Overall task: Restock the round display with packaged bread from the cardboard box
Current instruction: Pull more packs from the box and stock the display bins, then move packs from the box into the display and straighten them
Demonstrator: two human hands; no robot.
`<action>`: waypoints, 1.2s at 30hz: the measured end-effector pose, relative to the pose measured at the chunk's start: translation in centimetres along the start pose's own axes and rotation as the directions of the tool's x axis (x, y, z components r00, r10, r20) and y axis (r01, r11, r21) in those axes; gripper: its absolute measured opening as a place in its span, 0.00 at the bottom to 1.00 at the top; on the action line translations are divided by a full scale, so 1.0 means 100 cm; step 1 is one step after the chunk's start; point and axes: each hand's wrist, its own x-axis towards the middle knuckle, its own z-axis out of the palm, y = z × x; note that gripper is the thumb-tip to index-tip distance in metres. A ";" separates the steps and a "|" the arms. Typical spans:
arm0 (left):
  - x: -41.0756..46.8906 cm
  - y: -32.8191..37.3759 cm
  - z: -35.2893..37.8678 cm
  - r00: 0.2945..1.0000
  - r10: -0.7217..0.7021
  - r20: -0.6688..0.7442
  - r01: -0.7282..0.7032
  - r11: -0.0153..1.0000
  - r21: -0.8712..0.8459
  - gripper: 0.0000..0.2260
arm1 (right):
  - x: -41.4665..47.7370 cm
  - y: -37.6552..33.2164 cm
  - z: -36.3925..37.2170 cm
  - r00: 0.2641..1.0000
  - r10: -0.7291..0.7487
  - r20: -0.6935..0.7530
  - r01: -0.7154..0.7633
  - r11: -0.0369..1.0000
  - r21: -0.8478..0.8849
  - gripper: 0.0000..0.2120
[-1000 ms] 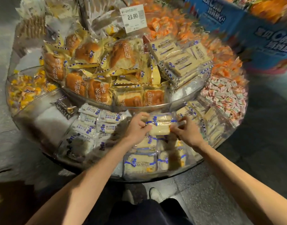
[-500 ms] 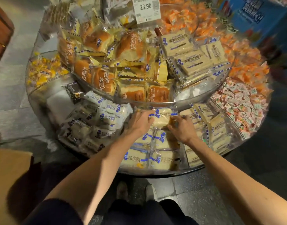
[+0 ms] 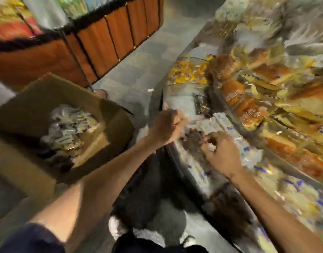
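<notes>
The packaged bread (image 3: 221, 123), pale packs with blue marks, lies in the lower ring of the round display (image 3: 179, 101), just beyond and beneath both hands; more of the same packs run along the ring on the far side of the right forearm. The left hand (image 3: 166, 126) hovers over the display's near edge with its fingers curled in tight, knuckles up. Motion blur hides whether its fingertips pinch the edge of a wrapper or hold nothing. The right hand (image 3: 224, 156) sits close beside it, over the packs, fingers bent inward around a pale patch; whether that is a pack in its grip cannot be told either. Any printing on the wrappers is smeared past reading. Beyond the right hand, on the raised inner tier, lie brown loaves (image 3: 232, 88) in clear wrappers with yellow trim. Beyond the left hand is a pale stretch of the ring with a dark packet (image 3: 201, 105), and farther off a section of small yellow-wrapped sweets (image 3: 190, 73). Out past the left forearm, well apart from the display, the cardboard box (image 3: 38, 99) stands open on the grey floor (image 3: 135, 73) with a heap of wrapped bread packs (image 3: 69, 128) inside. Behind it is a wooden-slatted stand (image 3: 109, 37). Below the arms show a dark sleeve (image 3: 29, 240) and a pale shoe (image 3: 118, 227).
</notes>
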 end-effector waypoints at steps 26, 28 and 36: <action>-0.032 -0.553 -0.131 0.389 -0.900 0.195 0.873 0.428 0.235 0.54 | 0.289 -0.243 0.540 0.376 0.005 0.927 0.732 0.612 -0.300 0.33; -0.029 -0.565 -0.121 0.338 -0.918 0.209 0.896 0.382 0.226 0.56 | 0.299 -0.234 0.560 0.340 0.016 0.940 0.780 0.553 -0.292 0.36; -0.030 -0.579 -0.107 0.261 -0.960 0.097 0.926 0.277 0.257 0.47 | 0.280 -0.219 0.595 0.239 0.077 0.968 0.824 0.512 -0.244 0.40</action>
